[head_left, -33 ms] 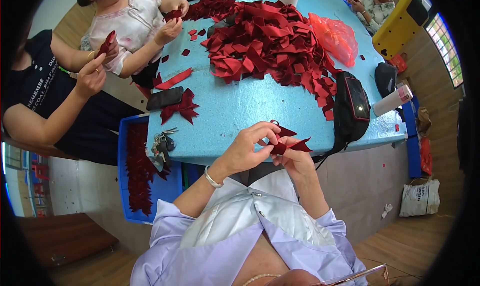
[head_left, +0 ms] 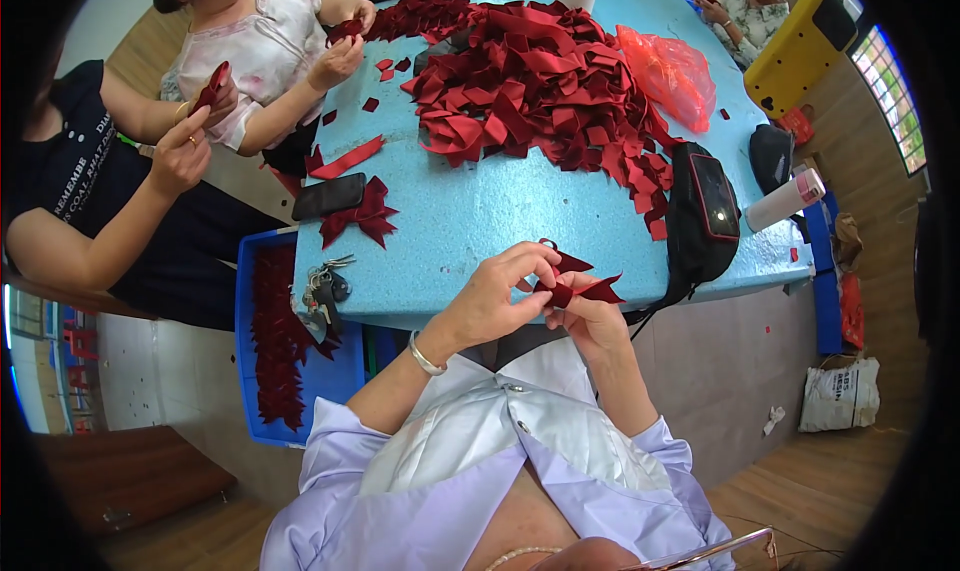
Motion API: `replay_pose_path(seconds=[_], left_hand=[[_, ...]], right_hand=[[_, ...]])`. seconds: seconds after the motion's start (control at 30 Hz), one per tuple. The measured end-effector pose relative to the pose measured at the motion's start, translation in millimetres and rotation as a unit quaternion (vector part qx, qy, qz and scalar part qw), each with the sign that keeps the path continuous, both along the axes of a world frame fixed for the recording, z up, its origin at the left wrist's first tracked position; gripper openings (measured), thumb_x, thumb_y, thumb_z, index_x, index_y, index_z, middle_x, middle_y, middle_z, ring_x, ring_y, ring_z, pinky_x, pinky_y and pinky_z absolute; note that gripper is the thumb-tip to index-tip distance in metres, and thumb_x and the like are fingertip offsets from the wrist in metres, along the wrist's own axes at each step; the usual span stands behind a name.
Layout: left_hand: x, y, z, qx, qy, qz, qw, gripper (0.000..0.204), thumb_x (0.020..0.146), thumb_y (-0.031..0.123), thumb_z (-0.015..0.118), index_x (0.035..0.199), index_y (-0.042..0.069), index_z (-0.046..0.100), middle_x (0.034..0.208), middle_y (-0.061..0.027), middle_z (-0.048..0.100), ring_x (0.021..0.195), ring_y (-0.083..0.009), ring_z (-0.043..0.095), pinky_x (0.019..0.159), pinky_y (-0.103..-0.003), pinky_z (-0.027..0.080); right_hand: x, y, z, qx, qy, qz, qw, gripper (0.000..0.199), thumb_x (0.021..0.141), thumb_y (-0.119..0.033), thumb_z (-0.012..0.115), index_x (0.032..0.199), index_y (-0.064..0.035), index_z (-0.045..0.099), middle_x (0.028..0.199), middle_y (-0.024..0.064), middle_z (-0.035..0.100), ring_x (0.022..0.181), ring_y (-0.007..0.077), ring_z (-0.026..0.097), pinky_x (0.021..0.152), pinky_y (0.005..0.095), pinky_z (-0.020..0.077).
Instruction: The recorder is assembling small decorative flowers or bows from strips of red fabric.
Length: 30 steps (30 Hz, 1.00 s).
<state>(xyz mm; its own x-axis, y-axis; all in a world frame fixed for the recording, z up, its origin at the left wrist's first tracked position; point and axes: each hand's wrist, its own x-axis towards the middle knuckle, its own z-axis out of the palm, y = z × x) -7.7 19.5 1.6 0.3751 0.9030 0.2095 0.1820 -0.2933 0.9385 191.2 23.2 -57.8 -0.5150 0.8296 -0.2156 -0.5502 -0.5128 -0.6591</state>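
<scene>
A dark red ribbon bow [head_left: 602, 290] with notched tails is pinched between my two hands at the table's near edge. My left hand [head_left: 497, 293], with a silver bangle at the wrist, grips its left side between thumb and fingers. From the right, my right hand [head_left: 592, 327] holds the bow's lower middle, its fingertips partly hidden by the ribbon. A small loop stands up above my left fingertips. Farther back on the blue table [head_left: 480, 226] lies a large heap of red ribbon pieces [head_left: 540, 81]. A finished-looking red bow [head_left: 372, 214] lies to the left.
A black phone [head_left: 330, 197] and keys [head_left: 325, 289] lie at the table's left. Below them, a blue bin [head_left: 345, 391] holds several bows. At right are a black bag [head_left: 703, 221], a bottle [head_left: 785, 200] and a red plastic bag [head_left: 675, 76]. Co-workers handle ribbon at left.
</scene>
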Motion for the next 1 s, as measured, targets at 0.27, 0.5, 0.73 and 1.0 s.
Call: replay_pose_path(seconds=[0.27, 0.5, 0.73, 1.0], left_hand=[[2.8, 4.0, -6.6, -0.064, -0.054, -0.009, 0.996, 0.009, 0.081, -0.002, 0.062, 0.086, 0.004, 0.058, 0.116, -0.0099, 0.063, 0.101, -0.0208, 0.063, 0.083, -0.031, 0.052], [6.3, 3.5, -7.9, -0.063, -0.079, -0.028, 0.994, 0.013, 0.08, -0.006, 0.058, 0.091, 0.002, 0.06, 0.111, -0.0107, 0.063, 0.1, -0.0204, 0.062, 0.085, -0.031, 0.051], [11.2, 1.7, -11.9, 0.065, -0.001, -0.019, 0.998, 0.022, 0.079, -0.006, 0.059, 0.099, 0.002, 0.062, 0.102, -0.0091, 0.063, 0.095, -0.0212, 0.062, 0.083, -0.033, 0.05], [10.9, -0.5, -19.6, 0.08, 0.005, -0.058, 0.995, 0.021, 0.08, -0.005, 0.059, 0.1, 0.003, 0.062, 0.097, -0.0083, 0.061, 0.088, -0.0235, 0.059, 0.08, -0.033, 0.048]], right_hand=[[4.7, -0.1, 1.6, 0.023, 0.002, 0.005, 1.0, 0.017, 0.081, 0.0, 0.062, 0.098, -0.0017, 0.064, 0.091, 0.0088, 0.067, 0.077, 0.0178, 0.066, 0.063, 0.0278, 0.0532], [4.6, -1.4, 3.2, 0.031, 0.006, 0.01, 0.999, 0.018, 0.08, -0.001, 0.064, 0.098, -0.0008, 0.064, 0.091, 0.0085, 0.068, 0.075, 0.0169, 0.066, 0.064, 0.0272, 0.0527], [6.7, -2.8, 3.9, 0.067, -0.036, -0.019, 0.997, 0.017, 0.079, 0.0, 0.066, 0.096, 0.0, 0.064, 0.088, 0.0083, 0.068, 0.074, 0.0155, 0.065, 0.064, 0.0263, 0.0514], [11.1, -6.2, 3.4, 0.06, -0.05, 0.003, 0.997, 0.015, 0.08, 0.003, 0.064, 0.095, 0.0017, 0.064, 0.088, 0.0089, 0.068, 0.074, 0.0151, 0.065, 0.065, 0.0259, 0.0511]])
